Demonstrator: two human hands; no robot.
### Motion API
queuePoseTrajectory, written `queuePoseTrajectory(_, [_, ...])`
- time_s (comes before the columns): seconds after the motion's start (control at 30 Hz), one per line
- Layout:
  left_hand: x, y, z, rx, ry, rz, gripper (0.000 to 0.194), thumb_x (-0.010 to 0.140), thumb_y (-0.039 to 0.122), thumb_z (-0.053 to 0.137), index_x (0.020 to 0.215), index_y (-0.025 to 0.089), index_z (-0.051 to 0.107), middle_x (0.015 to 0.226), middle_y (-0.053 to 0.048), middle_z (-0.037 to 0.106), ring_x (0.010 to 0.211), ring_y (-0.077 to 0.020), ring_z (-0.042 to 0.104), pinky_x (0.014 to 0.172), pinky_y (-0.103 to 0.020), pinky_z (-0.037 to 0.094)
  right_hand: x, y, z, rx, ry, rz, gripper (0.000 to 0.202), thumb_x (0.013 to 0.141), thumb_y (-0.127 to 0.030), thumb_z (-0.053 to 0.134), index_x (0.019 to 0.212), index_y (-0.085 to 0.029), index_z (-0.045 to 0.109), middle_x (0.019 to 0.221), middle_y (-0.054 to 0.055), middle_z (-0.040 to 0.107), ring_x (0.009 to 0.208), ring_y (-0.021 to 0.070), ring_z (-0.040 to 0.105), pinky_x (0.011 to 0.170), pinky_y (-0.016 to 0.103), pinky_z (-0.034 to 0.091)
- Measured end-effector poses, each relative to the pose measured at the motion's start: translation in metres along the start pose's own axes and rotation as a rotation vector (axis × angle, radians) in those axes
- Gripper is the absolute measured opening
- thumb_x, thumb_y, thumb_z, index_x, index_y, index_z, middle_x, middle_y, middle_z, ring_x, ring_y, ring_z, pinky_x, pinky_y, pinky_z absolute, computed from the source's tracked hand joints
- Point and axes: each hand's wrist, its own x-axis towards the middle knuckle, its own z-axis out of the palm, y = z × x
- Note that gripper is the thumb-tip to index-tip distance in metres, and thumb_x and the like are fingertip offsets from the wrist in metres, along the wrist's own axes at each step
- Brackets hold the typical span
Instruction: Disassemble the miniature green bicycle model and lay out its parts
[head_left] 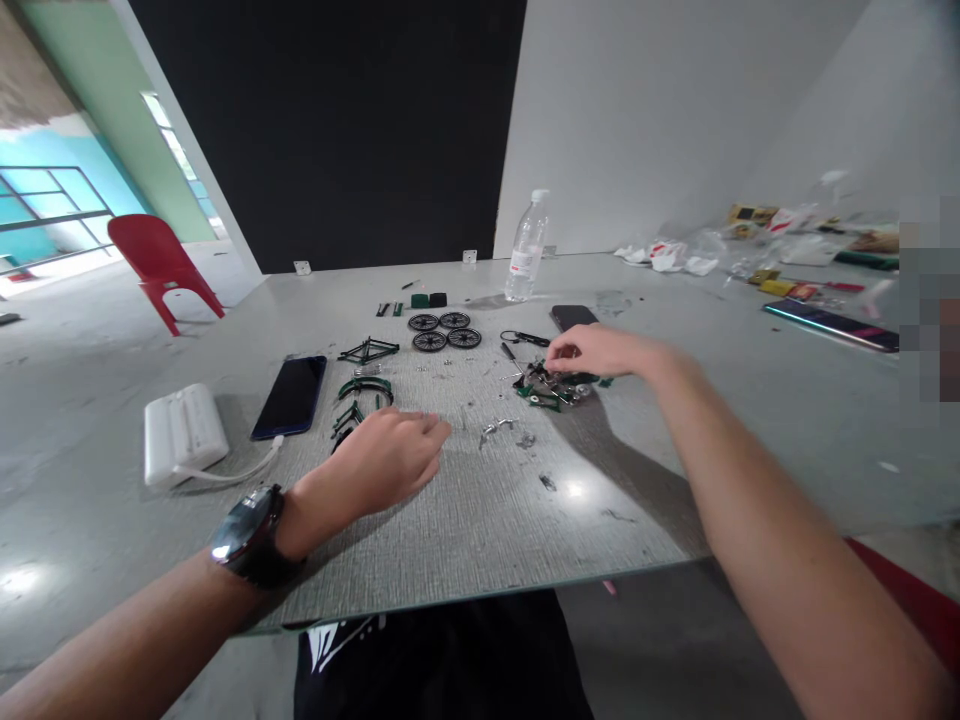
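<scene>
My left hand [397, 447] rests palm down on the table [480, 540], fingers loosely bent and apart, with nothing visible in them. Just beyond it lie dark green miniature bicycle parts: a curved piece [365, 388] and a small frame [369, 350]. My right hand [589, 350] reaches into a pile of green and silver small parts [553, 392], its fingertips pinched together. Whatever they grip is hidden. Nearer me lies a silver handlebar-like piece [496, 430]. Several black spoked wheels [447, 332] lie grouped behind the parts.
A phone [291, 397] is cabled to a white power bank [184, 435] at left. A water bottle [528, 247] stands at the back. Beyond my right hand lies a dark phone [573, 317]. Another phone [831, 325] and wrappers [667, 255] are at right. A screwdriver [511, 357] touches the pile.
</scene>
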Motion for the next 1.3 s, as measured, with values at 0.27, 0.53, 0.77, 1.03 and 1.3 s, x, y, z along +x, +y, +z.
queuePoseTrajectory(0.27, [0.0, 0.0, -0.001, -0.016, -0.009, -0.006, 0.014, 0.097, 0.019, 0.046, 0.099, 0.015, 0.059, 0.091, -0.006, 0.066, 0.077, -0.0197, 0.063, 0.067, -0.033, 0.047, 0.0, -0.001, 0.0, 0.013, -0.026, -0.03, 0.027, 0.068, -0.045, 0.072, 0.086, -0.025, 0.074, 0.09, 0.008, 0.071, 0.08, 0.0249, 0.063, 0.07, 0.04, 0.045])
queuePoseTrajectory(0.53, [0.0, 0.001, -0.002, -0.036, -0.01, -0.011, 0.013, 0.096, 0.018, 0.048, 0.099, 0.014, 0.059, 0.091, -0.006, 0.066, 0.076, -0.0197, 0.063, 0.067, -0.033, 0.048, -0.004, 0.007, -0.005, 0.048, -0.067, -0.063, 0.032, 0.068, -0.053, 0.074, 0.084, -0.026, 0.075, 0.088, 0.007, 0.072, 0.079, 0.0256, 0.063, 0.069, 0.039, 0.044])
queuePoseTrajectory(0.77, [0.001, 0.001, -0.003, -0.022, -0.02, -0.012, 0.012, 0.096, 0.018, 0.047, 0.098, 0.015, 0.059, 0.091, -0.005, 0.066, 0.077, -0.0198, 0.063, 0.067, -0.033, 0.048, -0.005, -0.002, -0.003, 0.034, -0.137, -0.034, 0.027, 0.068, -0.052, 0.073, 0.076, -0.026, 0.076, 0.085, 0.007, 0.074, 0.079, 0.0265, 0.065, 0.069, 0.038, 0.044])
queuePoseTrajectory(1.03, [0.001, 0.001, -0.003, -0.042, -0.012, -0.006, 0.015, 0.096, 0.017, 0.046, 0.097, 0.014, 0.06, 0.09, -0.006, 0.066, 0.076, -0.0198, 0.063, 0.065, -0.033, 0.048, -0.008, 0.0, -0.007, 0.015, -0.116, 0.019, 0.029, 0.069, -0.051, 0.071, 0.079, -0.024, 0.075, 0.089, 0.007, 0.074, 0.08, 0.0264, 0.065, 0.069, 0.039, 0.044])
queuePoseTrajectory(1.3, [0.0, 0.0, -0.001, -0.018, -0.005, 0.0, 0.017, 0.098, 0.02, 0.046, 0.099, 0.014, 0.061, 0.092, -0.006, 0.067, 0.077, -0.0198, 0.063, 0.067, -0.033, 0.047, -0.011, -0.012, -0.007, 0.06, 0.079, 0.028, 0.022, 0.074, -0.043, 0.066, 0.082, -0.023, 0.069, 0.09, 0.009, 0.072, 0.076, 0.0234, 0.062, 0.066, 0.039, 0.046])
